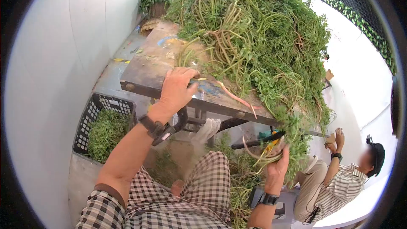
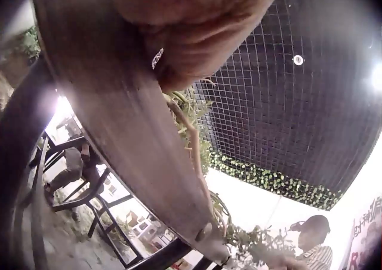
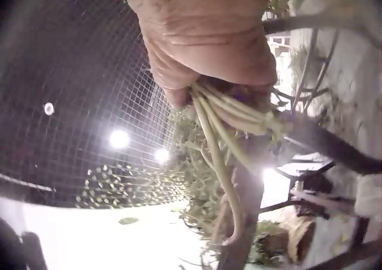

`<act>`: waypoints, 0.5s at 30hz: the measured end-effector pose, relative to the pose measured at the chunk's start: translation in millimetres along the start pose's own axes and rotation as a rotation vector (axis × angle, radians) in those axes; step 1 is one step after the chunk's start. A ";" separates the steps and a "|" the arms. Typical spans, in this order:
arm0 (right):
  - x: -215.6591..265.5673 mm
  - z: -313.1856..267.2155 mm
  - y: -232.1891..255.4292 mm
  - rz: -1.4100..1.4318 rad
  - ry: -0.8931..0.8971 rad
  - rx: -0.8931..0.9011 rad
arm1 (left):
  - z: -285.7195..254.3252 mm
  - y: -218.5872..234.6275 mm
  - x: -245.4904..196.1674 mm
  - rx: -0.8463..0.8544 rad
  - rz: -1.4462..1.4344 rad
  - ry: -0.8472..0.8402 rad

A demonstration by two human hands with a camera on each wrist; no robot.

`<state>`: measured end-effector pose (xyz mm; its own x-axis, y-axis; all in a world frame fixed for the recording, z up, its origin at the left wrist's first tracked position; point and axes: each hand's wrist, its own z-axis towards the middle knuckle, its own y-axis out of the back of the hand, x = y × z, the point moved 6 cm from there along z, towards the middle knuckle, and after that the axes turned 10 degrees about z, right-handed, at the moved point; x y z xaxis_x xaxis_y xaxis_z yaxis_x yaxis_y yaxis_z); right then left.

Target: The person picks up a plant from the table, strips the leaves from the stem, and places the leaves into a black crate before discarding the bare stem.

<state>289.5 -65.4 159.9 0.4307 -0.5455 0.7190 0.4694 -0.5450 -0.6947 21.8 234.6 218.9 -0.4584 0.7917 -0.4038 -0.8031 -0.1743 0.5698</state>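
My left hand [image 1: 179, 85] rests on the front edge of the table [image 1: 148, 65], fingers over the top and holding nothing. In the left wrist view that hand [image 2: 197, 37] shows large above the table edge. A reddish stem [image 1: 237, 98] lies on the tabletop to its right. Lower right, just past the table edge, my right hand [image 1: 277, 167] grips a bunch of leafy green stems [image 1: 296, 138]. The right wrist view shows pale stem ends [image 3: 218, 156] sticking out from under the hand; the fingertips are hidden there.
A big heap of leafy stems [image 1: 263, 38] covers much of the table. On the floor at left stands a black crate [image 1: 87, 123] with greens inside. More greens [image 1: 241, 182] lie beside my knee. A seated person [image 1: 347, 182] is at the right. A whitish bag [image 1: 207, 129] hangs below the tabletop.
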 end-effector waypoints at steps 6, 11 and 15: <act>0.7 -47.4 50.5 -0.624 -0.102 -0.417 | 0.0 2.5 5.9 -0.007 -0.010 0.017; -35.3 -82.7 66.6 -1.245 -0.191 -0.298 | 3.5 7.1 12.3 0.007 -0.001 0.018; -82.1 -107.4 41.6 -1.603 -0.420 -0.151 | 1.6 9.9 14.2 0.051 -0.008 0.026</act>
<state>190.9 -111.6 69.7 -0.2071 0.7761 0.5956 0.5480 -0.4123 0.7278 8.0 245.1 219.9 -0.4620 0.7774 -0.4268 -0.7870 -0.1375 0.6015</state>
